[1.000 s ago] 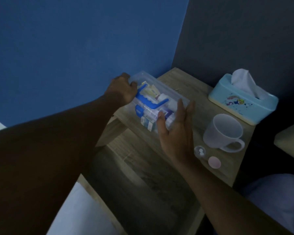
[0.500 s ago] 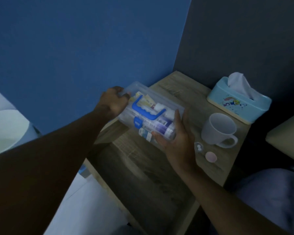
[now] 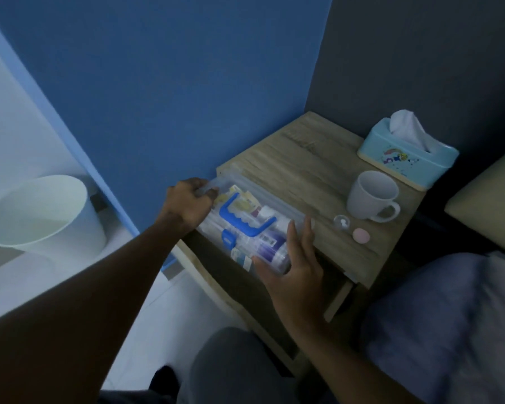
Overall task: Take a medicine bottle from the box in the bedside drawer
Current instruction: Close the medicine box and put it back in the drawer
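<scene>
A clear plastic medicine box (image 3: pixel 270 209) with a blue handle (image 3: pixel 244 221) and a blue latch is held between both hands, tilted, over the open bedside drawer (image 3: pixel 213 282) and the front left corner of the bedside table. My left hand (image 3: pixel 188 205) grips its far left end. My right hand (image 3: pixel 292 262) cups its near right end, fingers up along the side. Through the lid I see packets and a white bottle with a purple label (image 3: pixel 270 247). The lid is down.
On the wooden bedside table (image 3: pixel 298 161) stand a white mug (image 3: pixel 372 198), a teal tissue box (image 3: pixel 407 153), a small clear cap holding pills (image 3: pixel 341 221) and a pink cap (image 3: pixel 361 235). A white bin (image 3: pixel 44 212) stands on the floor at left. Bedding lies at right.
Both hands have taken the box off the table's corner and brought it lower and nearer, over the open drawer. The view has tipped down and left, showing the bin.
</scene>
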